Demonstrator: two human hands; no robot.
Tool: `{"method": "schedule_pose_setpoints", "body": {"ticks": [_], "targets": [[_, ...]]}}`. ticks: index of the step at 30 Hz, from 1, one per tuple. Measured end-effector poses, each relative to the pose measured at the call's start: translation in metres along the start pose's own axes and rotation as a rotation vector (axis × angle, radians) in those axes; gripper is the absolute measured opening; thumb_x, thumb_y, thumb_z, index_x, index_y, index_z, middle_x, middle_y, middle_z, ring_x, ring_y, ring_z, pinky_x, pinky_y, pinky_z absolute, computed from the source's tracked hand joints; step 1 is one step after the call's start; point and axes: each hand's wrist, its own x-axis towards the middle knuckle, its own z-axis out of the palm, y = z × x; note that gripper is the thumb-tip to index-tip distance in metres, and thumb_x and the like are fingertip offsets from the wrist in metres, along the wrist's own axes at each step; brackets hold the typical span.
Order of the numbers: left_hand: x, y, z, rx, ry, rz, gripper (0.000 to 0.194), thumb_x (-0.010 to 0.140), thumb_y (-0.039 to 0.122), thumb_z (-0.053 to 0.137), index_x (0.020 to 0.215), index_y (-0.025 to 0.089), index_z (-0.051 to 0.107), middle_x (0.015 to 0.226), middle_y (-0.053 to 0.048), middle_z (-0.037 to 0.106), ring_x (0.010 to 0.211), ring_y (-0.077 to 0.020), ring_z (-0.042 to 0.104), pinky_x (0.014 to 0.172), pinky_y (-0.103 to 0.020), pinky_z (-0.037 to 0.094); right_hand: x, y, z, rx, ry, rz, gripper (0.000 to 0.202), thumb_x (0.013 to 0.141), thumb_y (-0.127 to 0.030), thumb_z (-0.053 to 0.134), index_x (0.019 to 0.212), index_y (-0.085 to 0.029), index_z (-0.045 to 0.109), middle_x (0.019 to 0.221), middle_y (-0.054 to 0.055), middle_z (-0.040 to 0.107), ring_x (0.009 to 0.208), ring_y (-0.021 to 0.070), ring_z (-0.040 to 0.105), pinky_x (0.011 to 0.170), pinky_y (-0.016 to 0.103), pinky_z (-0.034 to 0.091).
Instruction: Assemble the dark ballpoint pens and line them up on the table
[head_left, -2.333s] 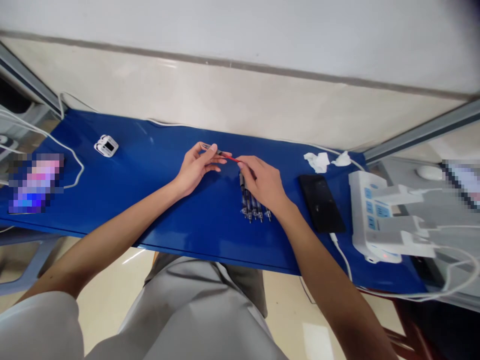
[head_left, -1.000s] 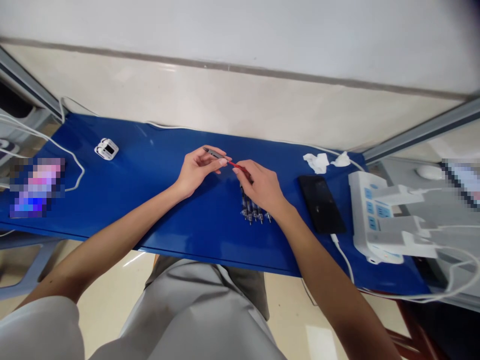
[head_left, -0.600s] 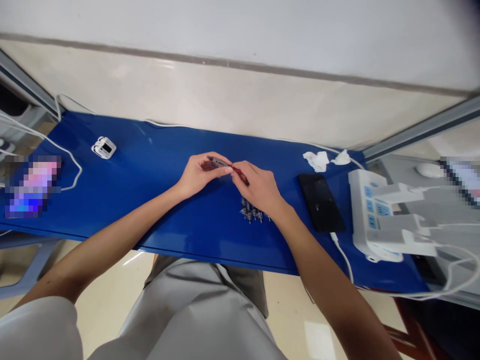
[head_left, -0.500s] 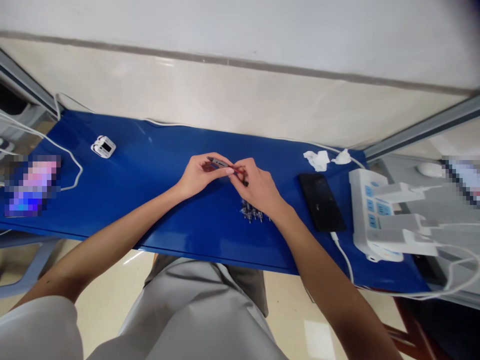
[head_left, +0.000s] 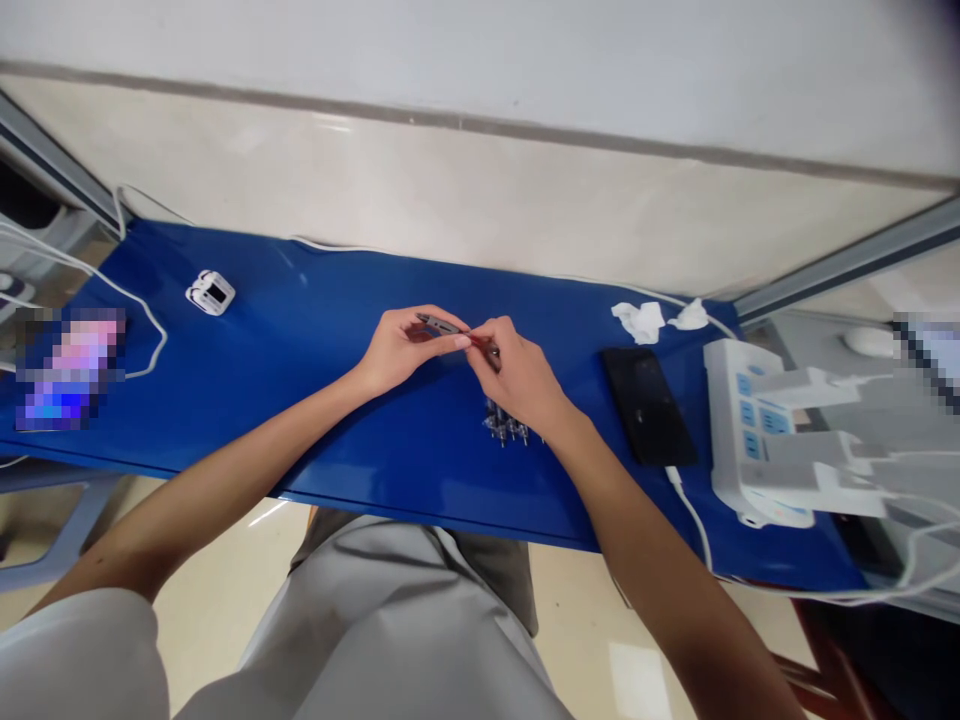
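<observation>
Over the blue table [head_left: 360, 440], a slim pen [head_left: 441, 325] with a grey body and a reddish part in its middle is held level by both hands. My left hand [head_left: 401, 350] is closed around the grey end, thumb along it. The fingers of my right hand [head_left: 517, 372] pinch the reddish part, and a dark end shows between them. Fingertips of the two hands nearly meet. Several clear-tipped pens [head_left: 504, 430] lie side by side on the table below my right hand, which hides most of them.
To the right are a black phone [head_left: 646, 405] on a white cable, crumpled tissues [head_left: 639, 322] and a white power strip [head_left: 724, 430] with chargers. At the left lie a small white device [head_left: 211, 292] and a lit phone [head_left: 71, 368]. A wall [head_left: 465, 190] rises behind the table.
Both hands stay nearly in place with the pen between them. The right fingers have shifted slightly, and more of the dark end shows. The view has moved a little.
</observation>
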Motion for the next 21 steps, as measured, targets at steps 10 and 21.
{"method": "schedule_pose_setpoints", "body": {"ticks": [10, 21], "targets": [[0.0023, -0.0030, -0.0034, 0.008, 0.026, -0.005, 0.039, 0.081, 0.054, 0.100, 0.103, 0.024, 0.091, 0.100, -0.008, 0.086, 0.085, -0.0197, 0.078, 0.072, -0.032, 0.061, 0.0018, 0.0011, -0.0006, 0.080, 0.042, -0.029, 0.024, 0.120, -0.048, 0.050, 0.120, -0.026, 0.062, 0.109, 0.009, 0.077, 0.089, 0.0247, 0.073, 0.077, 0.037, 0.053], [0.0026, -0.0020, -0.0034, -0.013, 0.031, -0.013, 0.040, 0.079, 0.054, 0.101, 0.102, 0.024, 0.091, 0.104, -0.009, 0.086, 0.088, -0.0214, 0.079, 0.076, -0.035, 0.063, 0.0033, 0.0006, -0.0029, 0.076, 0.027, -0.065, 0.032, 0.122, -0.049, 0.044, 0.129, -0.027, 0.066, 0.112, 0.011, 0.076, 0.097, 0.0273, 0.073, 0.083, 0.041, 0.055]]}}
